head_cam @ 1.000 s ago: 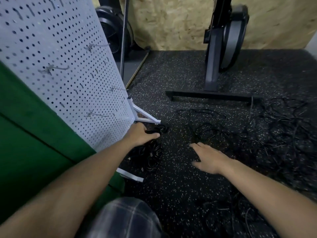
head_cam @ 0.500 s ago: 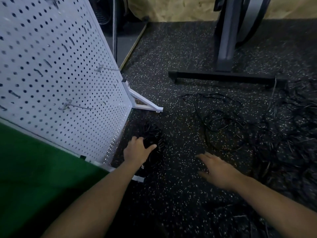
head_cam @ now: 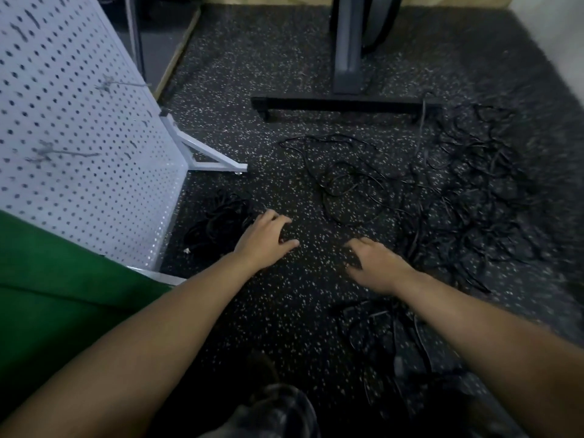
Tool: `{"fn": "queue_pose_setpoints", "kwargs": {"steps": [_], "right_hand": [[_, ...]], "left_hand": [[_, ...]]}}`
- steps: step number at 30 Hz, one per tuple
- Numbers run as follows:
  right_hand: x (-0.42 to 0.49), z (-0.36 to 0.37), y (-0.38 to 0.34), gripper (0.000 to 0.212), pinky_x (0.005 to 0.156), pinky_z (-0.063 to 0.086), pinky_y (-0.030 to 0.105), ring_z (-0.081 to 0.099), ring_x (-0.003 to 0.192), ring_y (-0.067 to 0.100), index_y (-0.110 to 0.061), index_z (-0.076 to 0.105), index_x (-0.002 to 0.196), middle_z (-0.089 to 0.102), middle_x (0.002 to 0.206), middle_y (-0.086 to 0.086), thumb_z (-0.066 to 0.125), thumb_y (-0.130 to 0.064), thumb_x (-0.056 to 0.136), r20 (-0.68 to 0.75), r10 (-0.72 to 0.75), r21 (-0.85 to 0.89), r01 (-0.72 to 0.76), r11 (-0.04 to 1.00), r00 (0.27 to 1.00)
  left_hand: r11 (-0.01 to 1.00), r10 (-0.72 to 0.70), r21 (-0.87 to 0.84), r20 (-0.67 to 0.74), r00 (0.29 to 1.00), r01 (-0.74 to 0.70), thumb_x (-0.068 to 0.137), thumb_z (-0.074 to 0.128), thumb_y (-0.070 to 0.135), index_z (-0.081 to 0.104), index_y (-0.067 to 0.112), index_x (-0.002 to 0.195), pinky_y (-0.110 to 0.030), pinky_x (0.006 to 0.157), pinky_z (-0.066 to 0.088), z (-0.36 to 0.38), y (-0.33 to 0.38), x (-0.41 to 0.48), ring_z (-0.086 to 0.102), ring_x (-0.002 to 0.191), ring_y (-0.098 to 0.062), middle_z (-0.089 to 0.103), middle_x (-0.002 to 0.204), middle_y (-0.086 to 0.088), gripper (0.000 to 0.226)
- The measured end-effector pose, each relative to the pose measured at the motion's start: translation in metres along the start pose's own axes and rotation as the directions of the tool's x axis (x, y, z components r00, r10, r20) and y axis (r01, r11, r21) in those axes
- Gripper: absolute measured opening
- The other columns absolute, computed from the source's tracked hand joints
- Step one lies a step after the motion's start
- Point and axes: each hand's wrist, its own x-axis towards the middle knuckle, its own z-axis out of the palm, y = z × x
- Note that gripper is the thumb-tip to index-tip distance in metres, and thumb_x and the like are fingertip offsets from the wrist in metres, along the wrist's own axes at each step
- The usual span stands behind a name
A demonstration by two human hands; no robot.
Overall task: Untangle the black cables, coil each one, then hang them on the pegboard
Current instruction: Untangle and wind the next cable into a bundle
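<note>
Near the white perforated metal pegboard (head_cam: 79, 137) the left hand (head_cam: 265, 240) and right hand (head_cam: 376, 263) are empty, fingers slack, while the tangled black cables (head_cam: 467, 210) farther from it look limp and light, probably best lifted by a free end.

Two hands (head_cam: 265, 240) (head_cam: 377, 263), one pegboard (head_cam: 79, 191) (two hooks (head_cam: 123, 85) (head_cam: 60, 153)), one cable coil (head_cam: 218, 222).

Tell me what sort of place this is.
Probably a home gym or a garage workout corner. The signs are the speckled rubber floor, the post and foot of what looks like an exercise machine, and a freestanding white pegboard for storing gear.
</note>
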Motion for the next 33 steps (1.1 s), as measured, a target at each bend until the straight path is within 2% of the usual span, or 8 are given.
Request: {"fn": "queue_pose_setpoints", "kwargs": {"steps": [5, 8, 11, 15, 18, 27, 30, 33], "right_hand": [[-0.029, 0.025, 0.036, 0.055, 0.112, 0.044, 0.050, 0.039, 0.144, 0.032, -0.021, 0.035, 0.156, 0.037, 0.157, 0.005, 0.055, -0.028, 0.105, -0.023, 0.107, 0.028, -0.106, 0.994, 0.994], [-0.041, 0.041, 0.062, 0.053, 0.109, 0.046, 0.050, 0.045, 0.137, 0.033, -0.019, 0.039, 0.154, 0.042, 0.150, 0.007, 0.057, -0.024, 0.104, 0.000, 0.158, 0.020, -0.158, 0.987, 0.987], [-0.049, 0.055, 0.085, 0.044, 0.101, 0.050, 0.046, 0.053, 0.125, 0.031, -0.018, 0.047, 0.143, 0.051, 0.138, 0.007, 0.059, -0.019, 0.101, 0.008, 0.215, 0.041, -0.215, 0.976, 0.977], [-0.053, 0.077, 0.104, 0.025, 0.090, 0.057, 0.046, 0.062, 0.103, 0.030, -0.019, 0.053, 0.124, 0.061, 0.119, 0.008, 0.059, -0.020, 0.099, 0.073, 0.302, 0.058, -0.306, 0.950, 0.951], [-0.052, 0.094, 0.109, 0.023, 0.090, 0.057, 0.045, 0.064, 0.102, 0.031, -0.020, 0.056, 0.120, 0.063, 0.116, 0.007, 0.057, -0.021, 0.098, 0.106, 0.324, 0.040, -0.330, 0.943, 0.940], [-0.054, 0.112, 0.105, 0.027, 0.093, 0.055, 0.039, 0.065, 0.107, 0.028, -0.022, 0.059, 0.128, 0.061, 0.124, 0.005, 0.054, -0.025, 0.101, 0.121, 0.378, 0.063, -0.387, 0.920, 0.918], [-0.055, 0.120, 0.109, 0.033, 0.094, 0.056, 0.040, 0.065, 0.107, 0.026, -0.022, 0.057, 0.133, 0.063, 0.126, 0.004, 0.058, -0.025, 0.101, 0.115, 0.391, 0.156, -0.405, 0.901, 0.913], [-0.059, 0.134, 0.114, 0.054, 0.103, 0.053, 0.041, 0.062, 0.119, 0.027, -0.021, 0.045, 0.149, 0.057, 0.142, 0.006, 0.062, -0.024, 0.099, 0.155, 0.387, 0.309, -0.416, 0.855, 0.909]], "left_hand": [[0.996, 0.089, -0.019, 0.244, 0.966, -0.087, 0.102, 0.060, 0.052, 0.049, 0.028, 0.148, -0.045, 0.106, 0.049, 0.034, 0.047, -0.005, 0.050, 0.133, -0.023, 0.044, 0.151, 0.000, 0.054], [0.993, 0.116, -0.009, 0.356, 0.927, -0.120, 0.102, 0.062, 0.045, 0.054, 0.027, 0.146, -0.040, 0.101, 0.052, 0.062, 0.070, -0.005, 0.056, 0.123, -0.019, 0.055, 0.139, 0.001, 0.048], [0.993, 0.112, -0.032, 0.446, 0.888, -0.110, 0.103, 0.063, 0.040, 0.056, 0.025, 0.144, -0.039, 0.101, 0.052, 0.095, 0.084, -0.003, 0.056, 0.124, -0.021, 0.056, 0.132, -0.001, 0.045], [0.995, 0.100, -0.064, 0.446, 0.889, -0.080, 0.099, 0.067, 0.044, 0.061, 0.028, 0.137, -0.042, 0.100, 0.053, 0.141, 0.090, 0.005, 0.058, 0.121, -0.022, 0.061, 0.128, -0.001, 0.042], [0.993, 0.098, -0.094, 0.394, 0.914, -0.066, 0.098, 0.071, 0.040, 0.062, 0.024, 0.136, -0.039, 0.098, 0.053, 0.163, 0.094, 0.008, 0.059, 0.117, -0.020, 0.060, 0.126, 0.001, 0.043], [0.989, 0.146, -0.045, 0.347, 0.926, -0.139, 0.094, 0.072, 0.018, 0.063, 0.018, 0.123, -0.038, 0.088, 0.056, 0.179, 0.104, 0.010, 0.064, 0.103, -0.023, 0.063, 0.117, -0.002, 0.031], [0.992, 0.087, -0.118, 0.417, 0.905, -0.041, 0.095, 0.069, 0.028, 0.060, 0.016, 0.121, -0.038, 0.083, 0.058, 0.178, 0.109, 0.009, 0.068, 0.091, -0.020, 0.063, 0.108, 0.000, 0.030], [0.965, 0.067, -0.253, 0.507, 0.860, 0.073, 0.098, 0.063, 0.026, 0.056, 0.017, 0.126, -0.029, 0.074, 0.056, 0.180, 0.113, 0.006, 0.071, 0.068, -0.009, 0.073, 0.098, 0.003, 0.030]]}}
